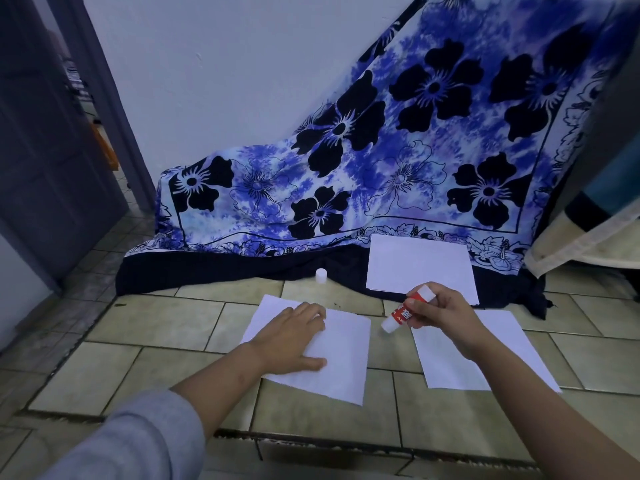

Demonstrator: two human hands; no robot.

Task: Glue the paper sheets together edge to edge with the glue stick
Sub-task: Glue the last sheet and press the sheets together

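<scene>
A white paper sheet (341,358) lies on the tiled floor, and my left hand (294,337) rests flat on its left half, fingers spread. My right hand (438,313) grips a red and white glue stick (407,310), uncapped, its tip pointing down-left into the gap between the sheets, just above the floor. A second white sheet (446,362) lies to the right, partly under my right forearm. A small stack of white sheets (415,263) sits farther back on the dark cloth. The white cap (321,275) stands upright on the floor near the cloth's edge.
A blue and black flowered cloth (398,150) drapes from the wall down onto the beige tiled floor (156,368). A dark open door (52,168) is at the left. A cream-edged fabric (581,244) hangs at the right.
</scene>
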